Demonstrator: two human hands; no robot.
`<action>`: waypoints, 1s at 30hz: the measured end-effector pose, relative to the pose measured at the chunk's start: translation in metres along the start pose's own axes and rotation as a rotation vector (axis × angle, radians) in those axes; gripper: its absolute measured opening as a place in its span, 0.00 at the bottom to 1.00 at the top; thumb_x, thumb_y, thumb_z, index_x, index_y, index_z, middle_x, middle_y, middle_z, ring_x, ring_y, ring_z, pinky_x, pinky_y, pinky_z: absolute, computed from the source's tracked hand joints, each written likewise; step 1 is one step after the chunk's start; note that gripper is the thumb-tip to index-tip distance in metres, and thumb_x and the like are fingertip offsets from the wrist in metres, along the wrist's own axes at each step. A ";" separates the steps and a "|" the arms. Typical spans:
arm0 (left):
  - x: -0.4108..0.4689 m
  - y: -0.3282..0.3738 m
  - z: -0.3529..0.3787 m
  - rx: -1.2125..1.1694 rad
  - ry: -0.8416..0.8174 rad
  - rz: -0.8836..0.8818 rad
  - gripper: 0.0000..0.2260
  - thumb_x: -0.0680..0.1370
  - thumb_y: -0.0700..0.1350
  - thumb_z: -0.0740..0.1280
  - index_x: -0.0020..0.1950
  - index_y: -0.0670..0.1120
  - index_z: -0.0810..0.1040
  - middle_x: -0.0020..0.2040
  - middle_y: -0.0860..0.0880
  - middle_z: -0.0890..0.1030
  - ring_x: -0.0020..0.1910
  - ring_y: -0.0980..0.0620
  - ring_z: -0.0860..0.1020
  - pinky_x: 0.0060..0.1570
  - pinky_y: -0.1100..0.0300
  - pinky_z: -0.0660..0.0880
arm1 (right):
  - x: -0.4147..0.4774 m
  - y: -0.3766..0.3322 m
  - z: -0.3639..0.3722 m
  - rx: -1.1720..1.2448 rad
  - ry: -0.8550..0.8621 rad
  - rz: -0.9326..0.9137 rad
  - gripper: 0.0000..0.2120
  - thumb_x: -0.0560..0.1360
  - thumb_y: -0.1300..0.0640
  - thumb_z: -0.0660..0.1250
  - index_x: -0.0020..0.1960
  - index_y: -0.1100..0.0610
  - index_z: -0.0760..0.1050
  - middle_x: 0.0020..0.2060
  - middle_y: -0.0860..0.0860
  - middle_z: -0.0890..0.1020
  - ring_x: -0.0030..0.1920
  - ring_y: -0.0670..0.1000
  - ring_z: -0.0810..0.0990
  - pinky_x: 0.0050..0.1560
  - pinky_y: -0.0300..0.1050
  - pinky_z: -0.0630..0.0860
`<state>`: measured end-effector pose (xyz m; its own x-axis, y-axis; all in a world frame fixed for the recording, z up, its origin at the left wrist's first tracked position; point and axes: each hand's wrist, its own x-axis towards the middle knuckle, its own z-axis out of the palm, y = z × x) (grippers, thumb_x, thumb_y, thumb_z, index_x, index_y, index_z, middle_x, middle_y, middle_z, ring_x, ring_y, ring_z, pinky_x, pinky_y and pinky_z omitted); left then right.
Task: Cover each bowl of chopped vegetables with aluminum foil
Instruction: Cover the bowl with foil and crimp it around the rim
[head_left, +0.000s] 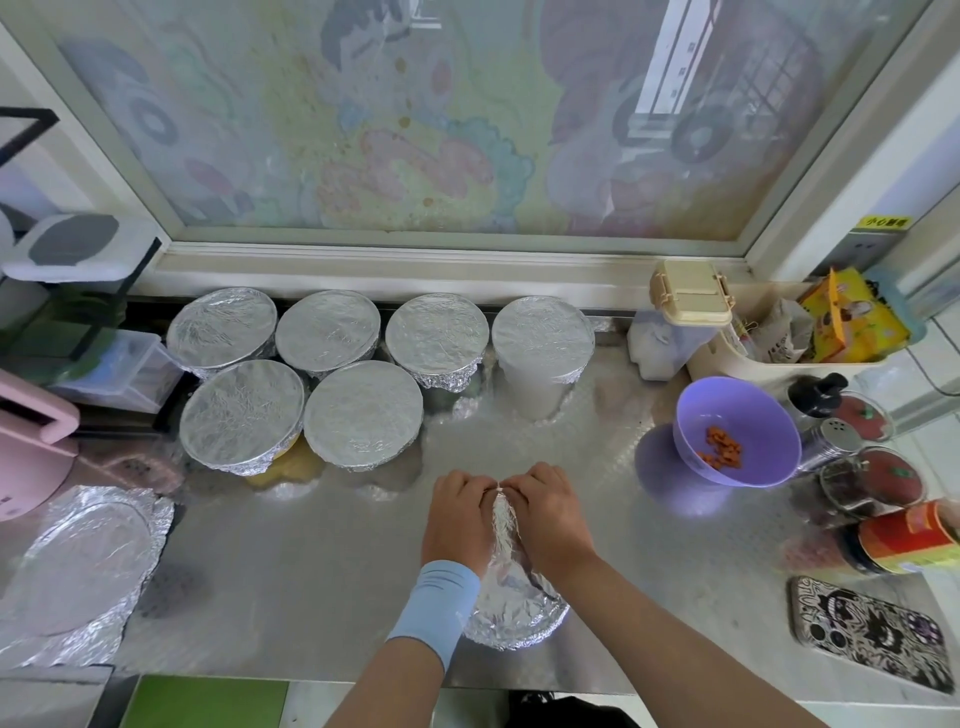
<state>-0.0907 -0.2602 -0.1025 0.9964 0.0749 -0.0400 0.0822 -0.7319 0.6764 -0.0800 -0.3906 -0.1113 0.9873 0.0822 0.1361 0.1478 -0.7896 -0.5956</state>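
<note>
While left hand (457, 519) and right hand (551, 517) pinch foil (504, 522), seemingly over a bowl (517, 621), steel counter (311, 561) stretches leftward.

I see four foil-capped bowls (436, 335) in a row along the counter's back edge. Two more capped bowls (363, 413) sit just in front of the left ones, their foil flat and crimped at the rims. A wider foil-covered dish (78, 566) lies at the front-left corner. At mid front edge, another bowl (514, 608) wears a foil sheet (503, 519) bunched into a ridge. An uncovered purple bowl (737, 431) holding orange pieces stands toward the right.
</note>
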 end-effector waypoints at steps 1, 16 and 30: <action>-0.001 0.001 0.000 -0.003 0.011 -0.034 0.09 0.82 0.44 0.60 0.52 0.49 0.80 0.47 0.54 0.71 0.52 0.55 0.66 0.49 0.65 0.65 | 0.000 0.000 0.000 -0.038 0.015 -0.029 0.09 0.77 0.56 0.64 0.46 0.54 0.83 0.41 0.50 0.76 0.43 0.53 0.74 0.46 0.46 0.75; 0.010 -0.001 0.000 -0.033 -0.072 0.101 0.07 0.80 0.45 0.63 0.50 0.48 0.81 0.46 0.54 0.73 0.50 0.57 0.67 0.49 0.69 0.63 | -0.006 0.001 -0.004 0.064 -0.066 0.098 0.09 0.74 0.65 0.69 0.51 0.56 0.82 0.44 0.49 0.75 0.49 0.50 0.72 0.48 0.39 0.71; -0.001 0.004 0.005 0.091 0.038 0.024 0.08 0.81 0.40 0.60 0.52 0.44 0.80 0.49 0.48 0.74 0.52 0.48 0.69 0.54 0.55 0.71 | -0.001 0.013 -0.011 0.031 0.020 0.060 0.04 0.72 0.60 0.70 0.43 0.58 0.84 0.35 0.52 0.75 0.38 0.55 0.76 0.40 0.46 0.73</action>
<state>-0.0915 -0.2666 -0.1029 0.9967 0.0806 0.0043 0.0614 -0.7920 0.6074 -0.0796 -0.4071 -0.1105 0.9930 0.0228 0.1155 0.0907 -0.7733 -0.6276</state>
